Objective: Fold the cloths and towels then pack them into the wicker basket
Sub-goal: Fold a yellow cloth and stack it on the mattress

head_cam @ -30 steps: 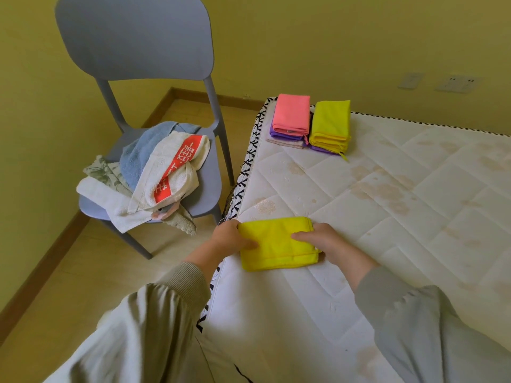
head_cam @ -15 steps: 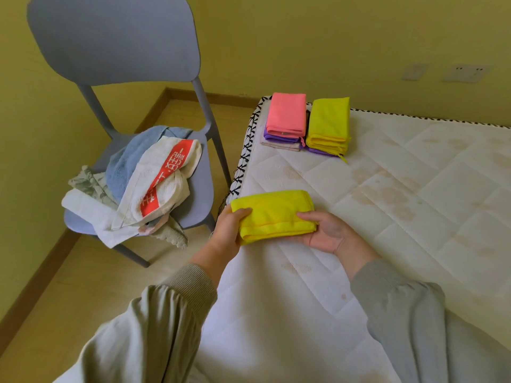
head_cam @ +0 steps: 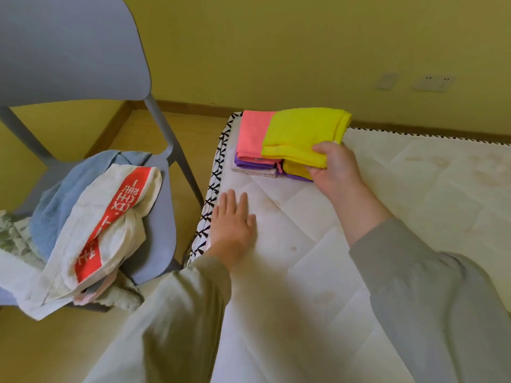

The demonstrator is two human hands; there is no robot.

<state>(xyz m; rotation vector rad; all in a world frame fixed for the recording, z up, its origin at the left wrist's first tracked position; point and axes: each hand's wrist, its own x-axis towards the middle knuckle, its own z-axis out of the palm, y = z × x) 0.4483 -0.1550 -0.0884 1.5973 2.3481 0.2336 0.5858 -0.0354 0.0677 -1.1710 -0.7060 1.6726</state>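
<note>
One folded yellow cloth (head_cam: 301, 131), soft, light, likely floppy, hovers over the stacks (head_cam: 253, 136) at the mattress's (head_cam: 414, 205) far corner; right hand (head_cam: 334, 167) pinches its near edge; left hand (head_cam: 233, 225) lies flat-fingered on the mattress; support it underneath.

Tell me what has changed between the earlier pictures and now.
The folded yellow cloth went from the near edge of the mattress away to the far corner, over the folded stacks. The right hand alone grips it now; the left hand let go and lies flat on the mattress. The stacks and the unfolded towels on the chair stayed in place.
</note>
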